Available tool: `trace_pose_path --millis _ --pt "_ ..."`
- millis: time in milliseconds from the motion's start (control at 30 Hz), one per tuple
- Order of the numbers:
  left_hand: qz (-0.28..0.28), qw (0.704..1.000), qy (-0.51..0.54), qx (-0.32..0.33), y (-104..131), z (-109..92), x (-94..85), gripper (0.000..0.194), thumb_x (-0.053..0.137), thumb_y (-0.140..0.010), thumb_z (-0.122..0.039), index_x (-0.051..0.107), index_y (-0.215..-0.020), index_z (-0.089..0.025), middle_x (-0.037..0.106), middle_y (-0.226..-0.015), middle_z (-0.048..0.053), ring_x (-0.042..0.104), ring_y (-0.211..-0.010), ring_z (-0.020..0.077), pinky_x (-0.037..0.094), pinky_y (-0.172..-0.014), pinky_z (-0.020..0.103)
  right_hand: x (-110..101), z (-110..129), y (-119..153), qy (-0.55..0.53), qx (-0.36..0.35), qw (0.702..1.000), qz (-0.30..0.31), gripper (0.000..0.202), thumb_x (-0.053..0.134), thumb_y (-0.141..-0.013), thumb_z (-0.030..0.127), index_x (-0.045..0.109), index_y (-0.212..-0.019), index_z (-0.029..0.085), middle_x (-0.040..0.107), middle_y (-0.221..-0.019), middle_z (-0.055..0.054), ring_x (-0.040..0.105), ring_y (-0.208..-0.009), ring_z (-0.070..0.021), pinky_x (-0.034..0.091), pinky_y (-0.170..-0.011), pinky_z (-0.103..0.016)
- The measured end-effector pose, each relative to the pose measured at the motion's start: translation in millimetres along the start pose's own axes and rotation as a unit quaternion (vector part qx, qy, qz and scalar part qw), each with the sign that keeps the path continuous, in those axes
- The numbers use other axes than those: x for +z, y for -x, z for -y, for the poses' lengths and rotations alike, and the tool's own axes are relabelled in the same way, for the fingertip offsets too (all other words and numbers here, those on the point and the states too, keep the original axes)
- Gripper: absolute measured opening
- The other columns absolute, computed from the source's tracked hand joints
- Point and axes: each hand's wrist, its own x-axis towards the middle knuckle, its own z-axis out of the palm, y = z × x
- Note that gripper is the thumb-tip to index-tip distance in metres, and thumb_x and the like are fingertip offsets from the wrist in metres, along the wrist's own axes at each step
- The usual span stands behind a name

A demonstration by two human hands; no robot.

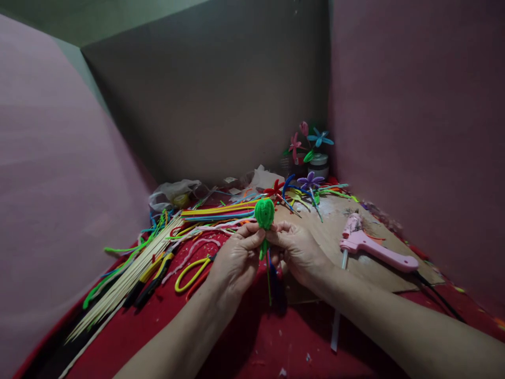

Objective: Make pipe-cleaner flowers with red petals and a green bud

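Note:
A green fuzzy bud (264, 213) made of bent pipe cleaners stands upright between my hands. My left hand (240, 255) pinches its base from the left. From the right, my right hand (295, 247) closes its fingers on the same base. Below the fingers hang a green end and a thin stem (270, 284). Just left of my left hand lies a pair of scissors with yellow and orange handles (192, 273). A pink glue gun (374, 250) rests on brown cardboard (327, 231) to the right of my right hand.
Wooden sticks (126, 279), black-and-yellow pliers (153, 279) and colored pipe cleaners (221, 210) lie at the left. Behind are a purple flower (310, 180), a red flower (273, 189), a plastic bag (173, 193) and potted flowers (319, 138). A cord (440, 297) trails right.

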Motion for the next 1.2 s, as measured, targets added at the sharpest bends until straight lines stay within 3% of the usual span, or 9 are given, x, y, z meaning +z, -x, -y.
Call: trace_pose_path --millis 133,267,400,500,600,733,967,1100,1200 --pt "0.035 0.999 0.008 -0.021 -0.4 -2.0 -1.4 0.012 0.074 -0.062 -0.014 0.063 -0.067 -0.012 0.062 -0.061 0.001 0.052 -0.046 0.011 0.041 -0.04 0.022 1.6 0.1 0.9 -0.03 -0.025 0.998 0.041 0.039 0.08 -0.057 0.025 0.043 -0.068 0.019 0.058 -0.049 0.006 0.055 -0.037 -0.0094 0.042 -0.036 -0.017" --pt "0.025 0.999 0.001 -0.021 -0.5 -6.9 0.7 0.01 0.073 -0.061 -0.012 0.065 -0.067 -0.012 0.064 -0.06 0.002 0.054 -0.046 0.0115 0.041 -0.042 0.022 2.2 2.1 2.2 -0.022 -0.025 0.998 0.055 0.039 0.079 -0.055 0.02 0.042 -0.066 0.019 0.059 -0.054 0.007 0.055 -0.038 -0.0095 0.042 -0.037 -0.019" --pt "-0.012 1.0 -0.012 -0.007 -1.1 -15.4 0.9 0.006 0.07 -0.063 -0.007 0.065 -0.063 -0.01 0.065 -0.059 0.003 0.058 -0.053 0.011 0.044 -0.053 0.02 1.7 6.6 5.2 0.069 -0.036 0.996 0.041 0.027 0.074 -0.062 0.022 0.049 -0.07 0.019 0.054 -0.055 0.007 0.048 -0.036 -0.0068 0.037 -0.035 -0.019" --pt "-0.027 0.999 -0.042 0.013 -2.6 -19.9 -1.9 0.003 0.07 -0.063 -0.008 0.067 -0.063 -0.008 0.065 -0.056 0.004 0.058 -0.053 0.0101 0.045 -0.055 0.019 0.9 12.0 6.0 0.141 -0.1 0.985 0.005 0.02 0.072 -0.066 0.024 0.055 -0.073 0.016 0.054 -0.058 0.006 0.045 -0.041 -0.0049 0.035 -0.039 -0.018" --pt "-0.005 0.998 -0.066 0.024 -3.1 -20.0 -4.8 0.006 0.072 -0.061 -0.009 0.067 -0.065 -0.008 0.066 -0.06 0.004 0.06 -0.054 0.0111 0.047 -0.058 0.022 0.6 18.4 4.0 0.147 -0.148 0.978 0.012 0.025 0.072 -0.066 0.025 0.059 -0.085 0.016 0.057 -0.065 0.003 0.047 -0.05 -0.0064 0.034 -0.042 -0.018" --pt "0.037 0.994 -0.099 0.006 0.8 -17.3 -4.9 0.006 0.072 -0.062 -0.011 0.067 -0.065 -0.008 0.067 -0.061 0.006 0.063 -0.057 0.014 0.05 -0.059 0.024 2.7 27.3 2.0 0.133 -0.155 0.978 0.033 0.04 0.074 -0.064 0.023 0.058 -0.101 0.02 0.061 -0.071 0.002 0.051 -0.055 -0.0087 0.036 -0.043 -0.019" --pt "0.06 0.988 -0.142 -0.004 6.6 -17.5 -3.5 0.006 0.069 -0.065 -0.011 0.065 -0.066 -0.007 0.066 -0.055 0.006 0.06 -0.046 0.0128 0.047 -0.043 0.02 1.8 31.1 2.8 0.134 -0.135 0.978 0.085 0.021 0.074 -0.065 0.022 0.061 -0.08 0.019 0.058 -0.06 0.004 0.051 -0.049 -0.0089 0.041 -0.044 -0.022" --pt "0.068 0.981 -0.181 0.031 7.0 -15.4 -2.6 0.009 0.068 -0.068 -0.015 0.063 -0.071 -0.008 0.066 -0.057 0.007 0.061 -0.046 0.0151 0.05 -0.043 0.024 0.6 28.1 2.4 0.128 -0.123 0.982 0.069 0.017 0.073 -0.066 0.022 0.058 -0.073 0.017 0.056 -0.057 0.005 0.049 -0.046 -0.0085 0.039 -0.043 -0.022" --pt "0.044 0.972 -0.215 0.079 8.8 -10.7 -1.2 0.011 0.067 -0.068 -0.015 0.061 -0.075 -0.012 0.066 -0.06 0.004 0.061 -0.046 0.0162 0.052 -0.046 0.029 -0.3 25.3 1.8 0.146 -0.129 0.979 0.058 0.012 0.069 -0.07 0.02 0.057 -0.07 0.016 0.054 -0.056 0.004 0.048 -0.047 -0.0085 0.039 -0.045 -0.023"
